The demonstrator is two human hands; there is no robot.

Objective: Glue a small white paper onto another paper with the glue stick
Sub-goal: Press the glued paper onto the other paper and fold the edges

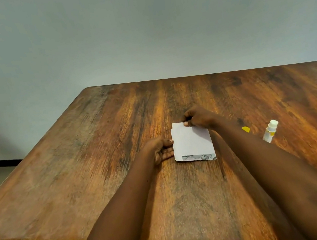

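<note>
A small white paper (191, 141) lies on top of another paper, whose printed strip (199, 157) shows along the near edge, on the wooden table (97, 162). My right hand (198, 117) pinches the far right corner of the white paper between thumb and fingers. Against the papers' left edge rests my left hand (159, 150), its thumb touching the sheet and its fingers loosely spread. The uncapped glue stick (270, 131), white with a yellow label, lies to the right of my right forearm. Its yellow cap (246, 129) sits between the forearm and the stick.
The table's near edge runs across the bottom of the view, with dark fabric below it. A plain pale wall stands behind the far edge. Tiled floor shows at the left.
</note>
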